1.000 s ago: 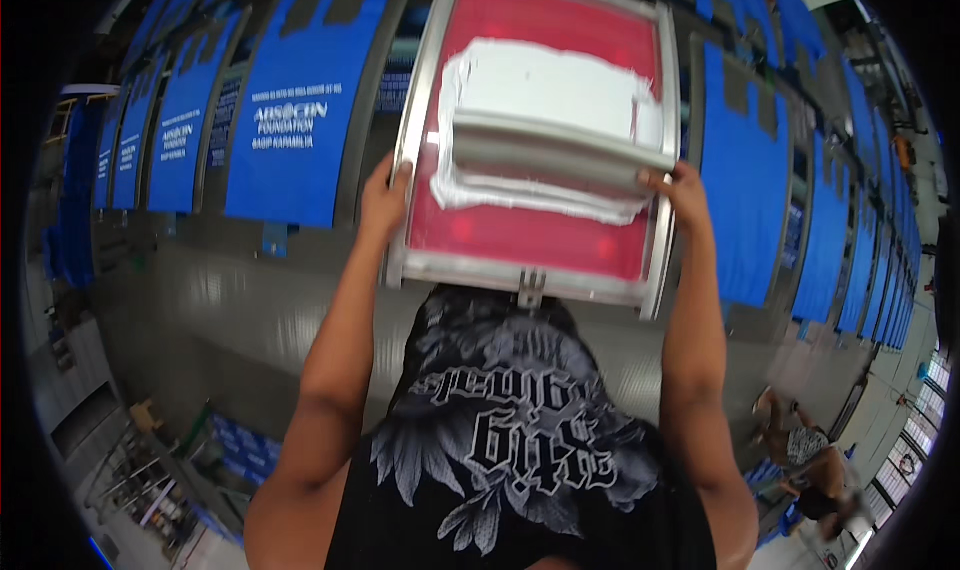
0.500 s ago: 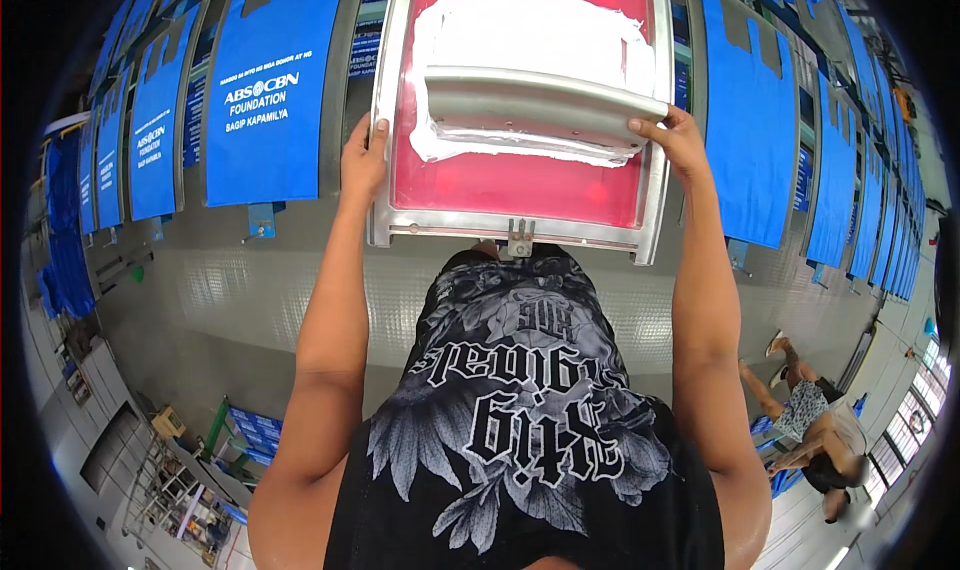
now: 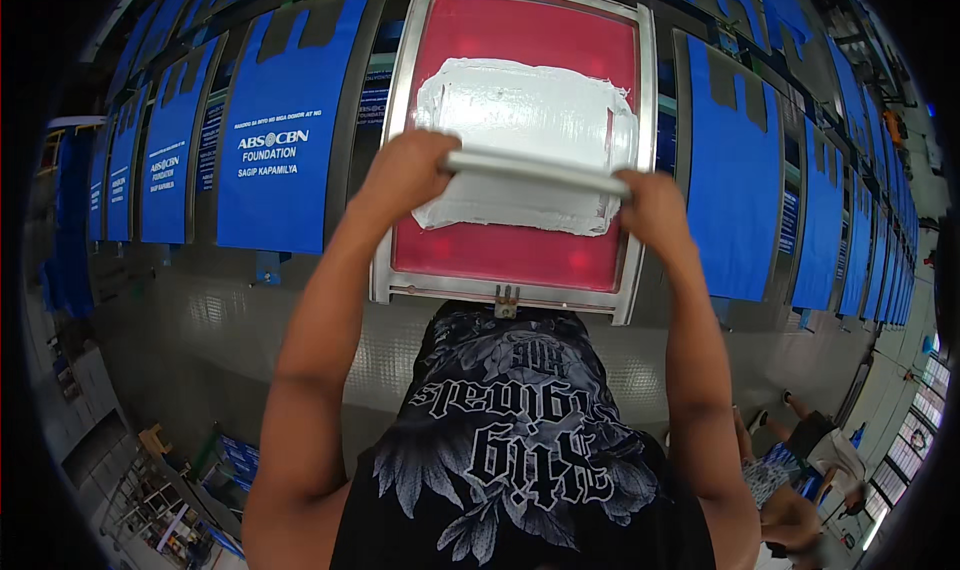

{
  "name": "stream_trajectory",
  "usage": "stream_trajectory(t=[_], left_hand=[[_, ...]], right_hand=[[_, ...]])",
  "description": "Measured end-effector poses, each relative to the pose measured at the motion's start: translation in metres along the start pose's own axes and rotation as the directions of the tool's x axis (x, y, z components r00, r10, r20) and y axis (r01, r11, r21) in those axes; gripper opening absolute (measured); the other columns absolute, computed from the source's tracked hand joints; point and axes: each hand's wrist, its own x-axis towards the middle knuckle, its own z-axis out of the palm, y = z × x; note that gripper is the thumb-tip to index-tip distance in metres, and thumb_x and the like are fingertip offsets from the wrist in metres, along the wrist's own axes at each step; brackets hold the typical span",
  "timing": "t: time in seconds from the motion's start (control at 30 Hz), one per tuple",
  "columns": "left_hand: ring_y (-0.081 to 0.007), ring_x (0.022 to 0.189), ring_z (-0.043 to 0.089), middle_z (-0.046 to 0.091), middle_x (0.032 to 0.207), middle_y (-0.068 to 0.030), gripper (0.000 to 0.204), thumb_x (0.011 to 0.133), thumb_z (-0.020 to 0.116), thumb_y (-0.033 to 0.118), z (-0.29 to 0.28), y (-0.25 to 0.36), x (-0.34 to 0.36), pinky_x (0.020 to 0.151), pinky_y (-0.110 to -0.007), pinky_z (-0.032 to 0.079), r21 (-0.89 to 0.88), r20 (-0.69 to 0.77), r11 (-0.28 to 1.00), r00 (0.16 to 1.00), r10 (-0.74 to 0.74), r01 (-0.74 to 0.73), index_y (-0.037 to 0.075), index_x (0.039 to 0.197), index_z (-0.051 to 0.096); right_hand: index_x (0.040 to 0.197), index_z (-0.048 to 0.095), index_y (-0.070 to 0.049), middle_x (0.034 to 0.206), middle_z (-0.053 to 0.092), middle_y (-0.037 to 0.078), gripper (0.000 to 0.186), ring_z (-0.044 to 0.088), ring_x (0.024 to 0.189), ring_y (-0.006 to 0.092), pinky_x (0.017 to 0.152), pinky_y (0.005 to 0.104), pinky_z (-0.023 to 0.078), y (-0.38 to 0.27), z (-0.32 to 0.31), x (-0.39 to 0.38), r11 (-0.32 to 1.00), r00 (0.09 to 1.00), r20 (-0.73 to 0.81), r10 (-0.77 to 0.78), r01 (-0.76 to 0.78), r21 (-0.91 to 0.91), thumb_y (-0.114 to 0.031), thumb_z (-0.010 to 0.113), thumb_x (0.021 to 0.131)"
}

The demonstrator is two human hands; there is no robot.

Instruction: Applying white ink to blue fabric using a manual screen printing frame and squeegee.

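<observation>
A silver screen-printing frame with red mesh lies in front of me. A thick patch of white ink covers its middle. A metal squeegee spans the ink, slightly tilted across the screen. My left hand is closed round its left end and my right hand round its right end; both sets of fingertips are partly hidden. My forearms come up from below, either side of my black patterned top.
Rows of blue bags with white print lie on grey boards to left and right, more along the right. A grey floor runs below them. Two other people are at the lower right, near a wall.
My left hand has left the frame's left rail and taken the squeegee's left end. My right hand still holds the other end. The frame now sits lower in view than half a second ago.
</observation>
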Motion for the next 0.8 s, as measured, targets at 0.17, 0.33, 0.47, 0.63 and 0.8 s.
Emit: stream_trajectory(t=[0.17,0.33,0.47,0.63,0.8], left_hand=[[-0.0347,0.091,0.056,0.06,0.096,-0.0152,0.031,0.068,0.062,0.006,0.048,-0.057,0.06,0.079,-0.043,0.046,0.178,-0.119,0.984,0.992,0.047,-0.025,0.005,0.098,0.057],[-0.0309,0.095,0.053,0.056,0.102,-0.0129,0.044,0.061,0.067,0.005,0.057,-0.025,-0.017,0.084,-0.043,0.041,0.159,-0.009,0.986,0.999,-0.039,0.04,0.008,0.104,0.058],[-0.0303,0.089,0.054,0.059,0.093,-0.0112,0.044,0.055,0.071,0.003,0.033,0.021,-0.078,0.084,-0.041,0.04,0.068,0.077,0.989,0.988,-0.135,0.13,0.006,0.097,0.06],[-0.0319,0.087,0.057,0.061,0.088,-0.0112,0.044,0.051,0.073,0.0,0.065,0.0,-0.067,0.078,-0.043,0.044,0.013,-0.074,0.998,0.995,-0.059,0.06,0.003,0.093,0.06],[-0.0347,0.081,0.063,0.065,0.082,-0.0173,0.026,0.065,0.072,0.016,0.035,-0.045,0.093,0.073,-0.042,0.05,0.076,-0.065,0.976,0.978,-0.198,0.203,0.007,0.089,0.069]], right_hand=[[0.103,0.058,-0.007,0.094,0.061,0.014,0.039,0.056,0.095,0.0316,0.089,0.0473,0.039,0.032,0.047,0.076,0.984,0.968,-0.216,-0.129,0.097,-0.151,0.0,0.057,0.065],[0.1,0.055,-0.007,0.094,0.058,0.01,0.039,0.055,0.096,0.0288,0.095,0.05,0.035,0.009,0.056,0.009,0.989,0.991,-0.071,-0.113,0.105,-0.1,0.002,0.059,0.063],[0.102,0.059,-0.007,0.093,0.062,0.01,0.045,0.057,0.092,0.0295,0.1,0.0512,0.033,-0.014,0.031,-0.063,0.989,0.991,-0.035,-0.131,0.133,0.061,0.005,0.057,0.059],[0.097,0.062,-0.008,0.088,0.063,0.009,0.034,0.057,0.089,0.0265,0.101,0.052,0.032,0.001,0.06,-0.048,0.994,0.991,-0.087,-0.106,0.106,-0.002,0.001,0.057,0.064],[0.103,0.065,-0.013,0.082,0.067,0.011,0.037,0.063,0.084,0.0283,0.095,0.0487,0.038,0.043,0.022,0.108,0.967,0.998,0.006,-0.057,0.056,-0.249,-0.006,0.062,0.066]])
